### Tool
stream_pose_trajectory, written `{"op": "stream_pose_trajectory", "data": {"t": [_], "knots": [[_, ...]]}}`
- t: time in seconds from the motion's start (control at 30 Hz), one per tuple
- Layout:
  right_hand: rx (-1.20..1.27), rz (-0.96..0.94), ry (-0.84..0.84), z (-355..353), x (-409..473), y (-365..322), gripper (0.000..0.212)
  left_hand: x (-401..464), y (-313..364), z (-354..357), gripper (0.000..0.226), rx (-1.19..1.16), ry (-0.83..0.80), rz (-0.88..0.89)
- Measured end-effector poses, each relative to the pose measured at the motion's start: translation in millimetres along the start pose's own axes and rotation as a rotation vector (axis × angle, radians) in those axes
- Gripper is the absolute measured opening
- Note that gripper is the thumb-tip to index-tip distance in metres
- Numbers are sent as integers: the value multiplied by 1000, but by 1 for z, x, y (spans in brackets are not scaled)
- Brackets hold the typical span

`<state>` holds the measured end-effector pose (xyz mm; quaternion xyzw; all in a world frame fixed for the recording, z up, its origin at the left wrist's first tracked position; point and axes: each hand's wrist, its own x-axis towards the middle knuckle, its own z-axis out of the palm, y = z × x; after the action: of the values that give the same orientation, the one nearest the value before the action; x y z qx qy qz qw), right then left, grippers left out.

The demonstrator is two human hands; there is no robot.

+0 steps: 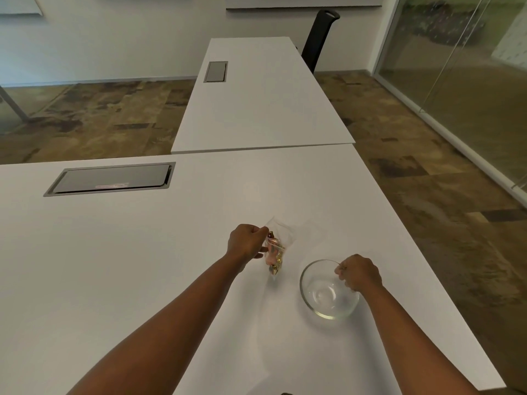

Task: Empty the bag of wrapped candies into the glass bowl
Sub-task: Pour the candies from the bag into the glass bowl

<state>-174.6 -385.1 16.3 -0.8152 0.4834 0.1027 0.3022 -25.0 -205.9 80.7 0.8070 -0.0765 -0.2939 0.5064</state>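
Both arms reach forward — left hand (247,242) pinched closed, right hand (360,273) curled.

Tabletop (142,266) bare all round exc. glass bowl (328,292) w/ right hand (360,273) on rim & bag (276,252) just beside, narrow gap between.

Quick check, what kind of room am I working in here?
Probably an office meeting room: long white tables with flush cable hatches, a black office chair, and a glass partition wall on the right.
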Motion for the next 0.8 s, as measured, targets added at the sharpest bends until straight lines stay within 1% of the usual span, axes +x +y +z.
{"op": "stream_pose_trajectory", "data": {"t": [0.13, 0.33, 0.4, 0.47, 0.5, 0.53, 0.57, 0.6, 0.63, 0.67, 0.7, 0.77, 0.8], "knots": [[9, 2, -13, 12, -5, -10, 25, -1, 1, -1, 28, 3, 41, 9], [67, 2, -46, 19, -9, -17, 24, -5, 4, -5, 43, 11, 140, 42], [104, 21, -103, 16, -10, -18, 23, -6, 6, -6, 45, 22, 151, 42], [141, 53, -170, 10, -15, -21, 30, -5, 9, -7, 44, 31, 150, 46], [119, 56, -164, 8, -16, -22, 35, -5, 11, -7, 43, 26, 148, 43], [82, 49, -118, 4, -18, -24, 40, -3, 12, -7, 41, 20, 138, 37], [60, 26, -52, 2, -19, -26, 43, -2, 15, -7, 36, 15, 120, 35], [96, -7, 14, -1, -21, -29, 43, -1, 18, -7, 28, 8, 91, 33], [181, -51, 57, -3, -22, -32, 40, -1, 21, -7, 20, -7, 60, 37], [349, -75, 62, -7, -22, -35, 38, -2, 26, -7, 20, -28, 26, 42], [575, -73, 15, -10, -22, -38, 35, -3, 31, -7, 27, -57, -8, 41], [959, -46, -196, -18, -24, -44, 36, -7, 41, -6, 34, -85, -79, 52], [1071, -46, -299, -20, -25, -45, 38, -10, 45, -4, 34, -84, -125, 66]]}}
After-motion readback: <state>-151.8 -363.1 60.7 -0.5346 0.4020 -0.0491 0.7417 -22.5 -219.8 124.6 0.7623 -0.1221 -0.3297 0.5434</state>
